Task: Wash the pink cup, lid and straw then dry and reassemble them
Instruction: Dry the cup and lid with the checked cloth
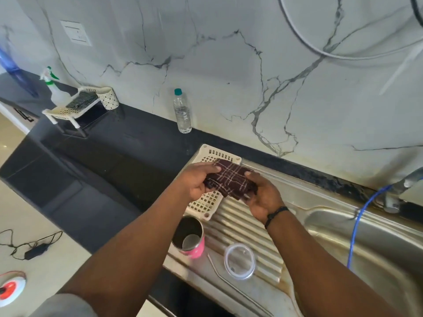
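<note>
— Maroon checked cloth [230,180], soft and limp, is gripped by the left hand [197,182] and right hand [263,197] at centre frame.

— And the pink cup [191,236]?

— Upright at lower centre on the ribbed steel drainboard [247,225]; clear lid [239,261] and thin straw [216,267] just beside. Likely light and slippery; take the cup by its wall. Desk edge close below; sink basin [366,236] at right.

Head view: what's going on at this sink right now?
A person holds a folded dark checked cloth in both hands, left hand and right hand, above the draining board. The pink cup stands open there, with the clear lid and metal straw lying beside it. Nothing is reassembled yet.
</note>
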